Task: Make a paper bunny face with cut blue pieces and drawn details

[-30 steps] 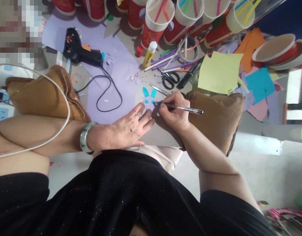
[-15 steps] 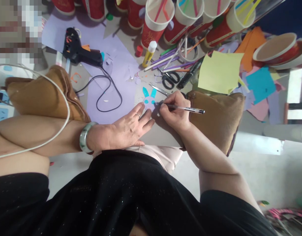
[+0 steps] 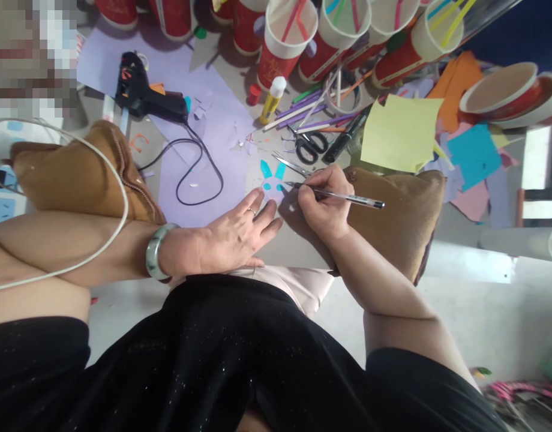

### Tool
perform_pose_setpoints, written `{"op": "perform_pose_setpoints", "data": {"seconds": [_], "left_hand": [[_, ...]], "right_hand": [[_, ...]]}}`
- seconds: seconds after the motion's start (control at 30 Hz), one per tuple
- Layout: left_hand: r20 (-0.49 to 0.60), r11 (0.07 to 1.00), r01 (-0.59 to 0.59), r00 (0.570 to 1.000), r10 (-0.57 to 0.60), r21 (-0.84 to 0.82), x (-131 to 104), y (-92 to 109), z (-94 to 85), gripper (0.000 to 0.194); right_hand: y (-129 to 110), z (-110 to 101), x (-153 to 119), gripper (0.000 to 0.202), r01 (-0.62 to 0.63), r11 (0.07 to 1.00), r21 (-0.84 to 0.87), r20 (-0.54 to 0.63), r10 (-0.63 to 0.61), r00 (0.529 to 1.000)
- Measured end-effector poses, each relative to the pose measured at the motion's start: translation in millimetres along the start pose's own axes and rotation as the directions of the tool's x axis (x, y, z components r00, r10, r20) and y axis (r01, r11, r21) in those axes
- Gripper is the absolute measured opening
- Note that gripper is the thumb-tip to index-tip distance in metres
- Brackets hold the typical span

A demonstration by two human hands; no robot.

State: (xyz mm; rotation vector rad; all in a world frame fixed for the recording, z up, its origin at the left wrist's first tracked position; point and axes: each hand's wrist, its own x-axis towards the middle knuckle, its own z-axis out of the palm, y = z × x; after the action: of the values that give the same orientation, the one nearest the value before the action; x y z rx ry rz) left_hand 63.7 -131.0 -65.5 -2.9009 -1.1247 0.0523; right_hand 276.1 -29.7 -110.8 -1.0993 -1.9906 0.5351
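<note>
A small paper rabbit face (image 3: 272,181), lilac with blue ears and blue eyes, lies on the grey table. My left hand (image 3: 240,231) rests flat with fingers spread, its fingertips on the rabbit's lower edge, hiding part of it. My right hand (image 3: 325,201) pinches a pen (image 3: 359,199), whose tip hovers just right of the rabbit's right eye. Scissors (image 3: 309,147) with black handles lie just above my right hand, blades towards the rabbit. Beside them is a black marker (image 3: 345,138).
A black glue gun (image 3: 143,90) and its cord lie on lilac paper (image 3: 201,180) at left. A glue stick (image 3: 272,99) and several red paper cups (image 3: 285,45) stand behind. Yellow paper (image 3: 399,132) lies at right. Brown cushions (image 3: 393,222) flank my arms.
My right hand has shifted slightly right, drawing the pen tip away from the rabbit's right eye. My left hand stays in place.
</note>
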Motion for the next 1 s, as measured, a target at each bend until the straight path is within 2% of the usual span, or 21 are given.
{"op": "perform_pose_setpoints", "data": {"seconds": [0.2,0.43,0.57,0.83,1.0], "left_hand": [[0.005,1.0,0.003,1.0,-0.003,-0.012,0.4,0.2,-0.8,0.085],[0.01,1.0,-0.011,1.0,0.01,0.018,0.3,0.6,-1.6,0.086],[-0.01,0.999,-0.024,1.0,0.024,0.041,0.2,0.3,-0.4,0.088],[0.011,0.999,-0.018,1.0,0.018,0.028,0.7,0.2,-2.3,0.088],[0.021,1.0,0.004,1.0,-0.004,0.01,0.5,1.0,-3.1,0.089]], "right_hand": [[9.3,1.8,-3.0,0.009,0.037,0.999,-0.012,-0.139,-0.039,0.99],[9.4,1.8,-4.0,0.015,0.093,0.995,0.037,-0.208,-0.084,0.974],[8.5,1.2,-4.2,0.01,0.108,0.991,0.073,-0.176,-0.094,0.98],[8.8,-4.2,-2.1,0.006,0.013,1.0,0.024,-0.022,-0.012,1.0],[-0.9,-3.7,3.0,0.01,-0.024,0.999,0.028,-0.006,0.024,1.0]]}}
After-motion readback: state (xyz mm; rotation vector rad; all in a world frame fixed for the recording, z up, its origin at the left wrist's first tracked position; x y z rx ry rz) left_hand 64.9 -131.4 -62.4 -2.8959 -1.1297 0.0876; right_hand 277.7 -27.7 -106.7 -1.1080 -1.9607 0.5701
